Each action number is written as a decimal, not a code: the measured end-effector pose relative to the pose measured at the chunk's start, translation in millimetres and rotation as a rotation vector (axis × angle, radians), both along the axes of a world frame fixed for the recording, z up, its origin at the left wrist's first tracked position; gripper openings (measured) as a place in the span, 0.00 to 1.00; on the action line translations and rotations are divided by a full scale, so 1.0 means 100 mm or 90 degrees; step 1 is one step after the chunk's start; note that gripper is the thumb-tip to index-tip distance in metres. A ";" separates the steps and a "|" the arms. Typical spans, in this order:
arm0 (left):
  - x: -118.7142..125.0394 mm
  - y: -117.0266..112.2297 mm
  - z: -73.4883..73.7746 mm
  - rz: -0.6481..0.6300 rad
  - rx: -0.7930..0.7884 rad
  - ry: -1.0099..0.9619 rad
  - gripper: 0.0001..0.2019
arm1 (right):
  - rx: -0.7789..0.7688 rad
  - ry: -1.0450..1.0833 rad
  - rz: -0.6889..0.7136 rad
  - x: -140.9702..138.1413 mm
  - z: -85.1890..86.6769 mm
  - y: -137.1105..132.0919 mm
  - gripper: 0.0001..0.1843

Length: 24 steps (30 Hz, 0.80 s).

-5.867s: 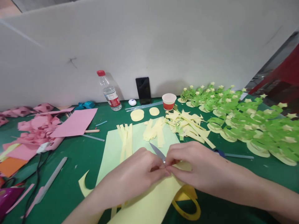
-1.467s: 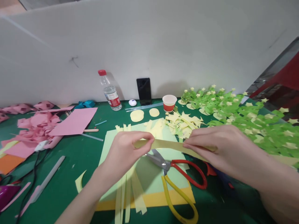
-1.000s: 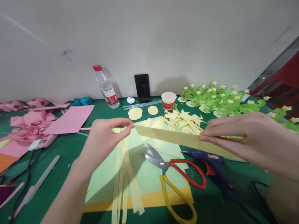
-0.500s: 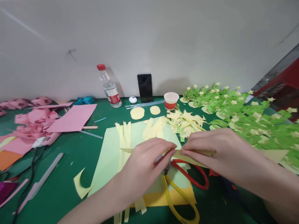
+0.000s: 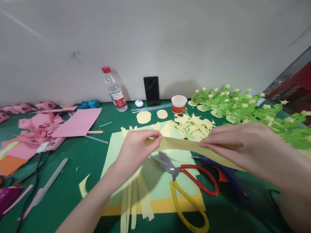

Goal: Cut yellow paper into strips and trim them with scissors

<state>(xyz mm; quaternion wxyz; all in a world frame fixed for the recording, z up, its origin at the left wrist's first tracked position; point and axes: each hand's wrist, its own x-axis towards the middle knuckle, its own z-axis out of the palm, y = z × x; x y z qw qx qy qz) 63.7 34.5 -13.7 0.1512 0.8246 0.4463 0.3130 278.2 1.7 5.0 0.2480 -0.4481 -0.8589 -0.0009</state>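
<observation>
A long pale-yellow paper strip (image 5: 181, 144) stretches between my two hands above the table. My left hand (image 5: 138, 142) pinches its left part between thumb and fingers. Farther along the strip, my right hand (image 5: 233, 142) grips it, fingers pressed together. Below the strip lie scissors (image 5: 172, 170) with one red and one yellow handle, on light-green paper sheets (image 5: 160, 187). Several cut yellow strips (image 5: 133, 200) run down the sheets under my left wrist. A blue glue gun (image 5: 218, 168) lies partly hidden beneath my right hand.
Star-shaped paper scraps (image 5: 194, 126), a paper cup (image 5: 179, 104), a phone (image 5: 152, 91) and a water bottle (image 5: 116, 94) stand or lie toward the wall. Green paper plants (image 5: 257, 113) crowd the right. Pink paper pieces (image 5: 41, 123) and a cable (image 5: 35, 181) are left.
My hands have moved apart and slightly upward, so more of the strip shows between them. The scissors' blades and the glue gun have come into sight.
</observation>
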 end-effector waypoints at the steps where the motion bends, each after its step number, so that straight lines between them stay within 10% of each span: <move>1: -0.04 0.07 0.00 0.018 -0.023 0.000 0.07 | 0.011 0.000 -0.003 0.05 0.02 0.02 0.24; 9: -0.38 0.43 -0.01 0.200 0.031 -0.001 0.05 | 0.113 -0.022 0.004 0.24 0.06 0.12 0.27; 15: -0.01 -0.01 -0.03 -0.020 0.150 0.074 0.12 | -0.018 0.053 0.086 0.04 -0.01 0.21 0.17; 24: 0.10 -0.18 -0.19 -0.040 0.241 0.202 0.10 | -0.096 0.168 0.059 -0.26 -0.08 0.14 0.09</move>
